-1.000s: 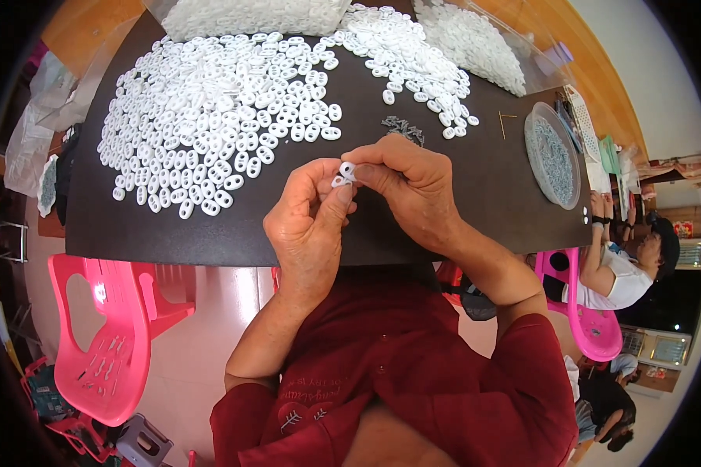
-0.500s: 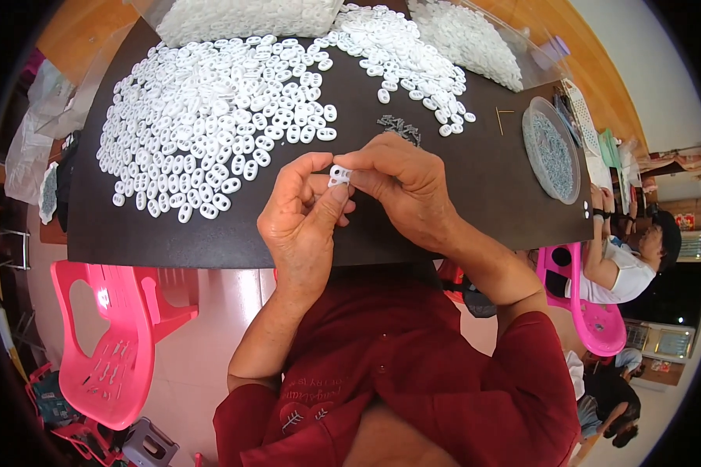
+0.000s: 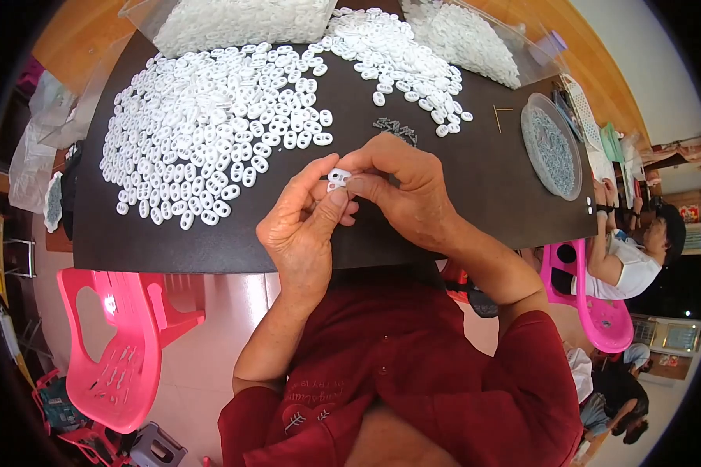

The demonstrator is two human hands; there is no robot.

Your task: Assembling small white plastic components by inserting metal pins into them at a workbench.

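Left hand [image 3: 304, 229]: fingers pinched on the small white piece [image 3: 338, 177].
Right hand [image 3: 401, 191]: fingers clamped on it too.
Surface [image 3: 475, 179]: dark.

Dark red short-sleeved shirt, small pale embroidery, bare forearms

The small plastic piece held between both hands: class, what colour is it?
White small plastic piece, clearest in the head view.

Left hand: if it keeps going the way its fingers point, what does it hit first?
The left hand points up and right, where its fingers already touch the small white plastic piece pinched with the right hand. Past that, probably the small dark parts pile; depth unclear.
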